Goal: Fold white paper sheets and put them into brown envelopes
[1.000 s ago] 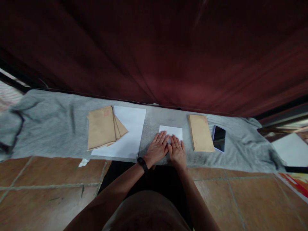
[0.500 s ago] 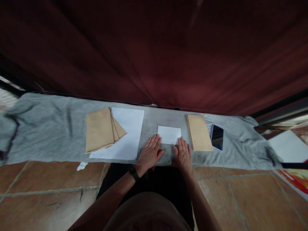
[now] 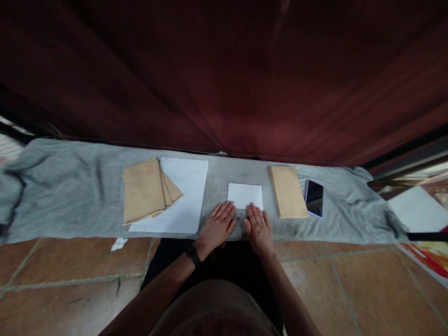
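A small white rectangle of paper (image 3: 245, 193), which looks folded, lies flat on the grey cloth in front of me. My left hand (image 3: 217, 225) rests palm down with fingers stretched out, its fingertips at the paper's near left corner. Flat as well, my right hand (image 3: 259, 228) has its fingertips on the paper's near edge, right of the middle. To the left, several brown envelopes (image 3: 143, 193) lie fanned over larger white sheets (image 3: 191, 200). On the right sits a neat stack of brown envelopes (image 3: 289, 192).
The grey cloth (image 3: 77, 191) covers a long narrow bench or table. Right of the envelope stack lies a phone (image 3: 314, 198). A dark red curtain-like surface (image 3: 224, 93) rises behind the far edge. Tiled floor (image 3: 315, 275) shows below, with a white scrap (image 3: 119, 243) at left.
My right hand has slid left along the paper's near edge, from its right corner toward the middle. My left hand has stayed almost in place. The view has shifted slightly.
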{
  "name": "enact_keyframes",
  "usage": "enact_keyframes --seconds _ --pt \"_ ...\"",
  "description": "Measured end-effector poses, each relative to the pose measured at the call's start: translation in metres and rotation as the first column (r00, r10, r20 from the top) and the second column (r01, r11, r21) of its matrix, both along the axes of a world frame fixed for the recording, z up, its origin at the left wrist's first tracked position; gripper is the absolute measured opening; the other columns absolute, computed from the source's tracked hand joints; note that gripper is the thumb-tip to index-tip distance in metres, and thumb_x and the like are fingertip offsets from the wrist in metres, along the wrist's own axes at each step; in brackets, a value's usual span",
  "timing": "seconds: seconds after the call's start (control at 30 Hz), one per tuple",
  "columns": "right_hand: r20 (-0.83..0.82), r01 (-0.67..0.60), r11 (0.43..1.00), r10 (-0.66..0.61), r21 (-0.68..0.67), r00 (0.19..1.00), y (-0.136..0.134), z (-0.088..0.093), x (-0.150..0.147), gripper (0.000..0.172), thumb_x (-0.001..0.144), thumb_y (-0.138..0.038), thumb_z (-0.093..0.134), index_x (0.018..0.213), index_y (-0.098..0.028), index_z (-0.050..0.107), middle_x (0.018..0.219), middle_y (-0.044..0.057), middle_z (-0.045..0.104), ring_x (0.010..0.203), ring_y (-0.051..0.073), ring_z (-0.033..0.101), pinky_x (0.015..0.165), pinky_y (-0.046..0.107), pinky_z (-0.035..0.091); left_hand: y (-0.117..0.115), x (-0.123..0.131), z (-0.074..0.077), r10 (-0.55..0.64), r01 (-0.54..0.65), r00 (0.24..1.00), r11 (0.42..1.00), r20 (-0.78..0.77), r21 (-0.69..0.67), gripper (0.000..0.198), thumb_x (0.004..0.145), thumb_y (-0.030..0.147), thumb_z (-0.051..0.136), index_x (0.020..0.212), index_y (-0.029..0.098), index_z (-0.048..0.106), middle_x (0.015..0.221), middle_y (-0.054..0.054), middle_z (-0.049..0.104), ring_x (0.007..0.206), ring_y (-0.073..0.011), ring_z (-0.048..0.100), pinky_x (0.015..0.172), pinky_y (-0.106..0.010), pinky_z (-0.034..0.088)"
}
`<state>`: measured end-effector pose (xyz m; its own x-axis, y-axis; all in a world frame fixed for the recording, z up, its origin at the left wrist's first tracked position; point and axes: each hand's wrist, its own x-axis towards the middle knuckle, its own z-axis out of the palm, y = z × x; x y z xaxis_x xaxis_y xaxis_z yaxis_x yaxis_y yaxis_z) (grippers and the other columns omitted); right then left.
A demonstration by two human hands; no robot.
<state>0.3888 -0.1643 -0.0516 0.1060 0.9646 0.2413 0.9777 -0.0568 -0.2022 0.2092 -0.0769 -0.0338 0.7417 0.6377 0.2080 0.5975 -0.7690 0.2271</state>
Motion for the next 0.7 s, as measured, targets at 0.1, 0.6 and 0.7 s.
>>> enact_keyframes --seconds 0.1,0.6,0.7 --pt "0.009 0.029 0.999 -0.029 0.022 1.000 -0.006 -0.003 0.009 0.051 0.108 -0.034 0.031 0.155 -0.016 0.036 0.157 0.011 0.044 0.146 0.024 0.039 0.122 0.047 0.023 -0.001 0.000 -0.002 0.025 -0.025 0.999 1.000 0.021 0.005 0.044 0.103 0.032 0.044 0.139 0.011 0.055 0.152 -0.012 0.050 0.145 -0.0233 0.041 0.123 -0.043 0.032" --pt "-0.038 0.012 1.000 -0.011 0.027 0.999 0.006 0.003 -0.002 0.049 0.108 -0.036 0.030 0.152 -0.018 0.043 0.160 0.010 0.039 0.150 0.026 0.032 0.122 0.050 0.023 -0.002 0.000 -0.006 0.044 -0.045 0.997 0.999 0.063 0.011 0.042 0.099 0.024 0.046 0.137 0.012 0.058 0.149 -0.012 0.053 0.142 -0.0240 0.045 0.122 -0.045 0.035" --pt "-0.064 -0.068 0.998 0.067 -0.002 0.996 0.021 0.008 -0.016 0.048 0.107 -0.035 0.032 0.150 -0.019 0.046 0.158 0.008 0.042 0.148 0.025 0.034 0.123 0.049 0.022 -0.002 0.000 -0.004 0.045 -0.045 0.997 0.999 0.062 0.005 0.043 0.098 0.023 0.046 0.138 0.012 0.057 0.148 -0.012 0.054 0.142 -0.0237 0.046 0.122 -0.044 0.035"
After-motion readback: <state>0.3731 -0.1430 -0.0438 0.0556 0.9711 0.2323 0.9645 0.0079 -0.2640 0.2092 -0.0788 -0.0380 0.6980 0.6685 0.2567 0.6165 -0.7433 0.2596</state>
